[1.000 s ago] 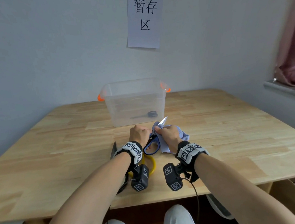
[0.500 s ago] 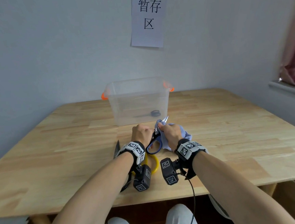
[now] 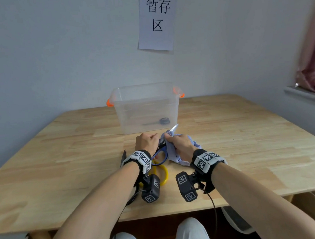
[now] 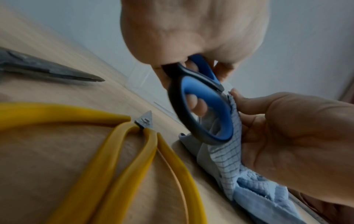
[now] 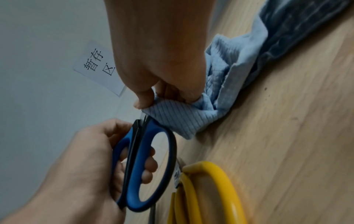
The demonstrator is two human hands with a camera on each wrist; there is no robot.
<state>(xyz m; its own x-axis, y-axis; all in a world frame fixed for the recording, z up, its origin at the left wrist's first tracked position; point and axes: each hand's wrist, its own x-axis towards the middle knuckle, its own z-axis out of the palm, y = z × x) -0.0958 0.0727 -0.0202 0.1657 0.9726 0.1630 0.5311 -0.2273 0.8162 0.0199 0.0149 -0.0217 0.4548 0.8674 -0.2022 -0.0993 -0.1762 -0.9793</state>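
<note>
Grip of left hand [image 3: 147, 142] grasps blue scissors [image 5: 141, 144] by handles, steadying them just above worktop [image 3: 62, 175] before clear bin [image 3: 146, 109]. Grip of right hand [image 3: 181, 146] pinches cloth [image 5: 178, 119] round blades, likely to wipe them; tip protrudes.

A clear bin [image 3: 132, 106] with orange handles stands on the wooden table [image 3: 61, 165], black scissors [image 3: 160, 121] lying inside it. A paper sign [image 3: 156, 18] hangs on the wall above, a curtain [image 3: 314, 67] at the right. Yellow snips [image 3: 162, 173] lie near the front edge, a dark blade [image 3: 123, 157] just left of them
</note>
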